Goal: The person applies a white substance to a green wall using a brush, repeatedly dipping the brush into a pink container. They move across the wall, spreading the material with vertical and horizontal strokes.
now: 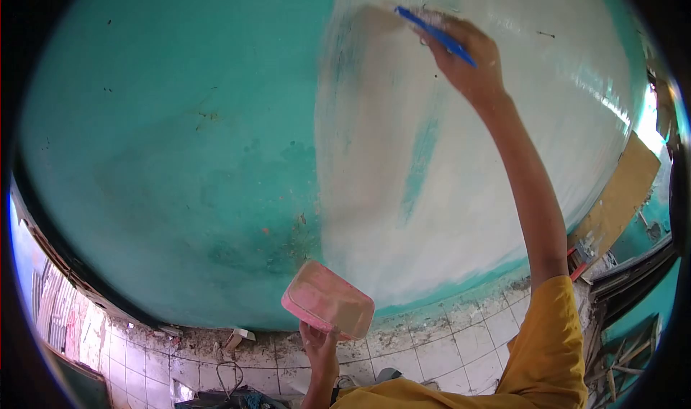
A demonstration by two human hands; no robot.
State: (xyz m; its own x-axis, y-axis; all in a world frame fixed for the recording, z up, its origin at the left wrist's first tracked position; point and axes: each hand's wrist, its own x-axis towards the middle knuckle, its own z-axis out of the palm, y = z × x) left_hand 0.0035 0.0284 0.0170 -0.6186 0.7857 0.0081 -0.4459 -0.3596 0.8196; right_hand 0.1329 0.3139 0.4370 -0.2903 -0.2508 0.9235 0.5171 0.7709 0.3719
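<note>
My right hand [464, 53] is raised against the wall's upper part. It is closed around a flat blue spreader [439, 35], seen nearly edge-on, with its left end at the surface. Under and around it the wall has a whitish coat [468, 171], streaked with green where the coat is thin. Lower down, my left hand [318, 341] is closed on the underside and near edge of a pink rectangular tub [295, 307]. The tub is tilted, and a pale, smeared material shows inside it.
Bare green wall [180, 135] spreads to the left, with small chips and stains. White floor tiles [446, 355] run along its foot, dirty at the edge. A brown board [619, 186] leans at the right. A dark bag-like item [234, 398] lies at the bottom.
</note>
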